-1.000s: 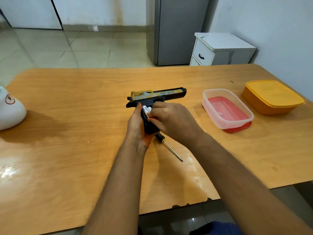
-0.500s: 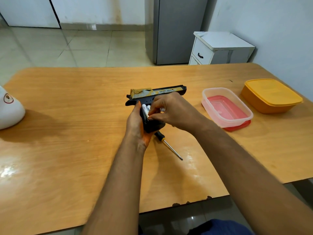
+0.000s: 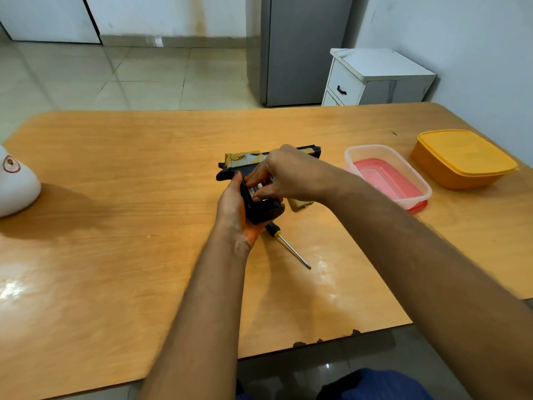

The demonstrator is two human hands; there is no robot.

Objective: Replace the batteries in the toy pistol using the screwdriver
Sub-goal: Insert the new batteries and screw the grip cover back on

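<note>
Since a second ago the right hand is sliding farther over the handle of the toy pistol, and a tan piece, probably the battery cover, is now showing on the surface just right of the handle.

In the head view, the left hand is cupping the handle from the left, its grip grasping the pistol, whose barrel is running left to right toward the far edge. The right grip is pinching a battery lying in the open handle, long axis running along the handle toward the near edge. The right hand is nearer the battery, so lifting or seating it seems to be its job. The screwdriver is lying free just near-side of the handle, tip pointing toward the near right corner.
</note>
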